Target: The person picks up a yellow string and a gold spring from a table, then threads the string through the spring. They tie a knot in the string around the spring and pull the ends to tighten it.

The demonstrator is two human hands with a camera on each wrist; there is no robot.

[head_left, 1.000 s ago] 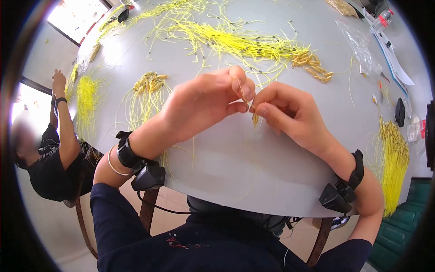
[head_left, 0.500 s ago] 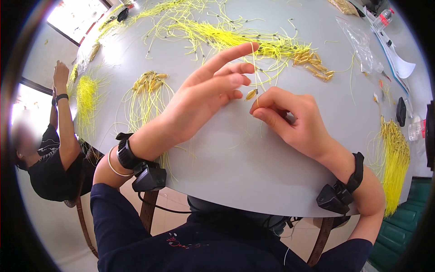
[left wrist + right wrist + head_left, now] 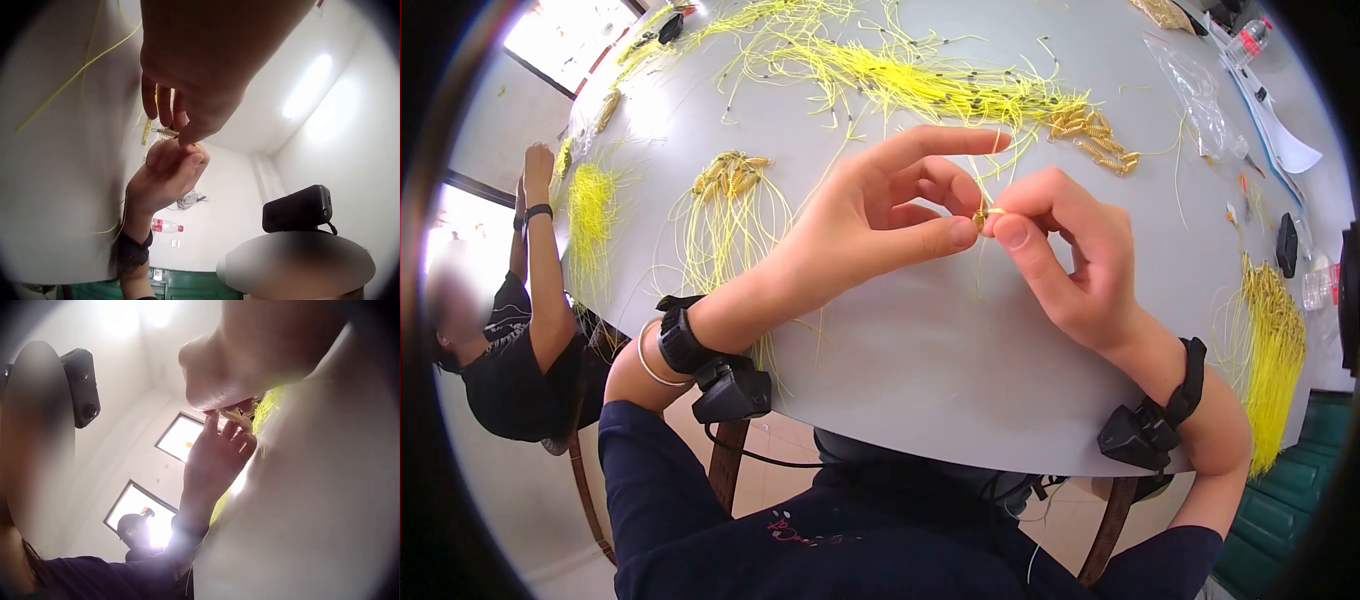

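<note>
Thumb and curled fingers of my left hand (image 3: 890,200) pinch a small gold wire spring (image 3: 979,218) in the head view. Its index finger reaches out straight, with a thin line running down from near its tip. At the right, my right hand (image 3: 1070,250) pinches yellow line (image 3: 995,211) between thumb and index finger, right beside the spring. Coils of the spring (image 3: 166,132) show by the left thumb in the left wrist view. In the right wrist view, fingers partly hide the work between the hands.
Bundles of yellow line (image 3: 880,75) with gold springs (image 3: 1090,130) lie across the far table. A smaller bunch of springs (image 3: 730,175) lies left, another bundle (image 3: 1270,370) right. A plastic bag (image 3: 1195,100) and bottle (image 3: 1250,38) lie far right. Another person (image 3: 510,340) sits at left.
My left hand, spread away from the spring half a second ago, has moved right and closed its thumb and fingers at it. The right hand has shifted slightly right, still pinching the line.
</note>
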